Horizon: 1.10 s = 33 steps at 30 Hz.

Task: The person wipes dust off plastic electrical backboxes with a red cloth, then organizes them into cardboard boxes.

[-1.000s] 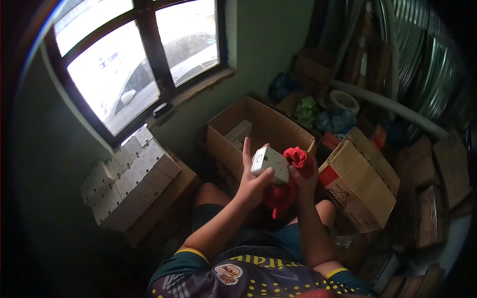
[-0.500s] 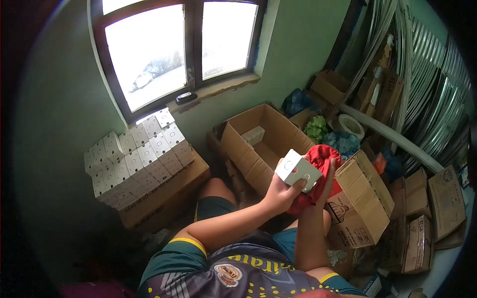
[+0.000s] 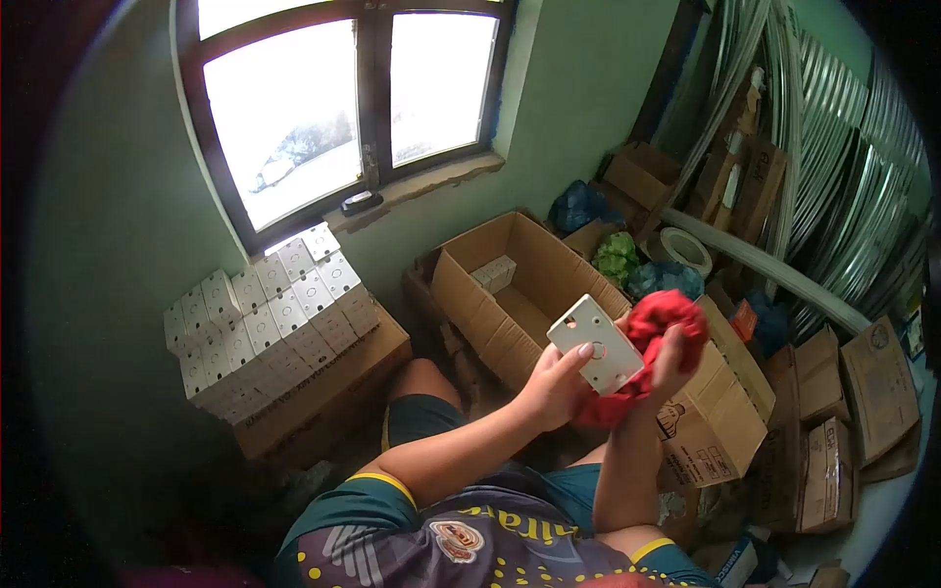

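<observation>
My left hand [image 3: 557, 388] grips a white square box [image 3: 595, 345] by its lower left edge, the thumb lying on its face, which has a round mark and small holes. Against the box's right side is a bunched red cloth [image 3: 667, 318], and my right hand [image 3: 674, 365] is wrapped in it, fingers closed on the cloth. Rows of similar white boxes [image 3: 265, 318] are stacked on a closed carton [image 3: 323, 392] to the left. Ahead of my hands an open carton [image 3: 470, 314] has a few white boxes [image 3: 495, 273] in its far left corner.
An open carton [image 3: 730, 431] stands right of my hands. Behind it lie a green bag [image 3: 616, 259], blue bags [image 3: 580, 206] and a roll of tape [image 3: 686, 251]. Long pale tubes [image 3: 833, 147] lean at the right. A small dark object [image 3: 361, 203] rests on the windowsill.
The white box has been turned so that its broad face shows more. My right hand and the red cloth have shifted slightly right. The view has moved a little.
</observation>
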Each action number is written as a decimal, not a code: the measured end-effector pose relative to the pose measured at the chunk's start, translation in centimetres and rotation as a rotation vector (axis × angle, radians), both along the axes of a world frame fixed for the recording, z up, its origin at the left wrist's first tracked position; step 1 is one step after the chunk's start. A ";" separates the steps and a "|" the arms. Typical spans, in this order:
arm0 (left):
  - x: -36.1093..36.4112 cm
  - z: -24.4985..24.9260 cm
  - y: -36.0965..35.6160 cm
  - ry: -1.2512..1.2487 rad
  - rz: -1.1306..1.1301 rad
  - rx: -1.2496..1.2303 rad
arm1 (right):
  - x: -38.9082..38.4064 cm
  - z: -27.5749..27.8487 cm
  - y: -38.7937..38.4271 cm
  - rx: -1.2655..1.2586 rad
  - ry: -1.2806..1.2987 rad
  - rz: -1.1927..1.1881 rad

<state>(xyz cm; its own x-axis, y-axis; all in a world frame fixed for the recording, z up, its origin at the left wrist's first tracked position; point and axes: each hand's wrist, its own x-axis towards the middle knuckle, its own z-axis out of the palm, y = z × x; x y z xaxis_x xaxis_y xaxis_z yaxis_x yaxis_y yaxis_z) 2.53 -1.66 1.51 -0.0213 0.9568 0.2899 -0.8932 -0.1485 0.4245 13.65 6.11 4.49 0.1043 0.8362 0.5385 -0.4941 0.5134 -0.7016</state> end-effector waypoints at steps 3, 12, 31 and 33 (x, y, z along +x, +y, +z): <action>0.8 -0.1 0.7 0.052 0.012 0.069 | 0.4 -0.3 0.0 -0.067 0.105 -0.110; 1.6 0.3 2.6 0.343 0.386 -0.035 | -0.8 -4.4 -1.8 0.185 -0.310 -0.410; 0.0 1.3 2.6 0.740 0.400 0.040 | 2.0 -3.1 -1.0 0.138 -0.336 -0.050; -0.6 1.7 2.3 0.840 0.414 0.069 | 1.5 -1.6 -1.7 0.218 -0.394 0.017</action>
<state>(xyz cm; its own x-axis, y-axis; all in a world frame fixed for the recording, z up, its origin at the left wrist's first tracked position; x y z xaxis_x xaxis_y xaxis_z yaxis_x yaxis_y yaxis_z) 1.93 0.61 3.25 -0.1140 0.9000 0.4208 -0.1683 -0.4350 0.8846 15.13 4.37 2.88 -0.1573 0.6986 0.6980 -0.2203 0.6641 -0.7144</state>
